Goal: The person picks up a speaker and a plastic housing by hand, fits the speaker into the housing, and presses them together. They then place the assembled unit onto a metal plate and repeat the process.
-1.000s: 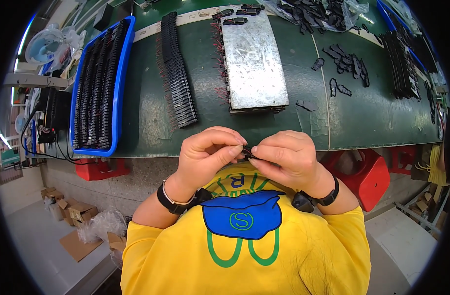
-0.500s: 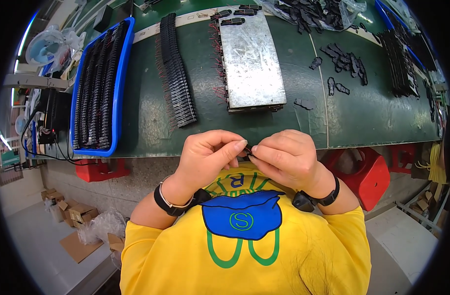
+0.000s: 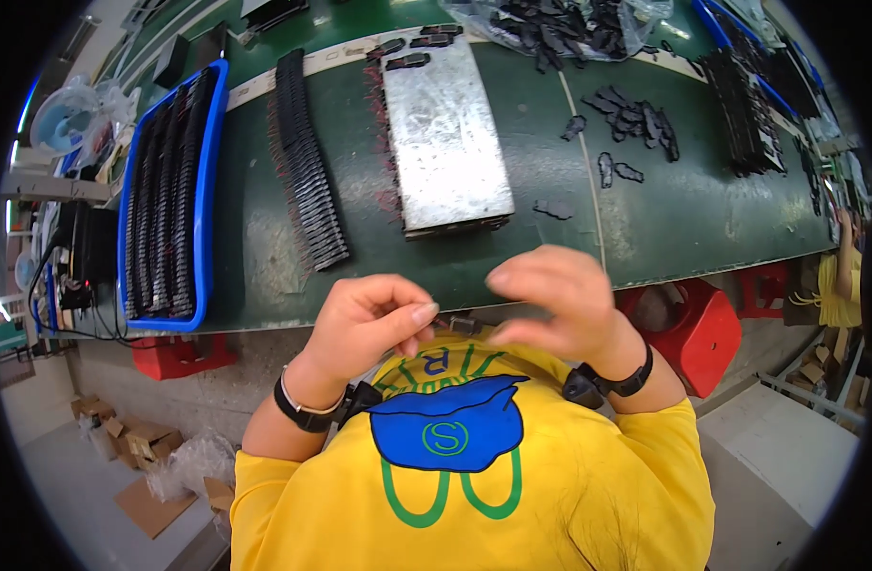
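Close to the table's front edge, my left hand (image 3: 374, 319) pinches a small black part with wires (image 3: 463, 325) between thumb and fingertips. The part juts out to the right, over my shirt. My right hand (image 3: 564, 300) is apart from it, thumb and fingers spread, with nothing seen between them. Beyond my hands lies a silvery metal plate (image 3: 445, 133), and red wires (image 3: 381, 143) stick out along its left side. Several small black parts (image 3: 407, 61) rest on its far end.
A long row of black parts (image 3: 307, 162) lies left of the plate, then a blue tray (image 3: 206, 238) with more rows. Loose black pieces (image 3: 636, 119) are scattered to the right, near a filled plastic bag (image 3: 569, 29). Red stools (image 3: 693, 333) stand under the green table (image 3: 541, 247).
My right hand has let go of the small part and opened, moving away to the right. The left hand still holds the part. The whole view has shifted slightly.
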Motion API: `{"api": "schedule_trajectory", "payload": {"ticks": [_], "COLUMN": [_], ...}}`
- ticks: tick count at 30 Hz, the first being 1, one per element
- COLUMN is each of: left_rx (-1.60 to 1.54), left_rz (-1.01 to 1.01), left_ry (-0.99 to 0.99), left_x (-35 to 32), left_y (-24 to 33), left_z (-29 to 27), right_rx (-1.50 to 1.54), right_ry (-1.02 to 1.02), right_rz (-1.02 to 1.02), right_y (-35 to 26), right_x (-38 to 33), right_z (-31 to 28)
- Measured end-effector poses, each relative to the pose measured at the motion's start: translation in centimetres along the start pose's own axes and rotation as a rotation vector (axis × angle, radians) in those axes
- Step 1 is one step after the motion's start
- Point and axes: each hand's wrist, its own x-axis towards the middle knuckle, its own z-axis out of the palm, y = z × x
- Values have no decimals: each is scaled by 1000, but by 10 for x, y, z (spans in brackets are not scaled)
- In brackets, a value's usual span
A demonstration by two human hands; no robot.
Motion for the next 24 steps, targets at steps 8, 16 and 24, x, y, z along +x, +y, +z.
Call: {"api": "schedule_trajectory", "payload": {"ticks": [8, 16, 24], "left_rx": [-71, -44, -41], "left_rz": [53, 28, -26], "left_ry": [-28, -7, 65], "left_x": [2, 2, 9], "left_y": [-12, -7, -1], "left_z": [-9, -5, -1], "right_rx": [-511, -701, -127], "right_ry": [-160, -537, 115], "right_rz": [424, 359, 695], "right_y": [30, 41, -2], "right_x": [13, 31, 0], "right_z": [-63, -61, -38]}}
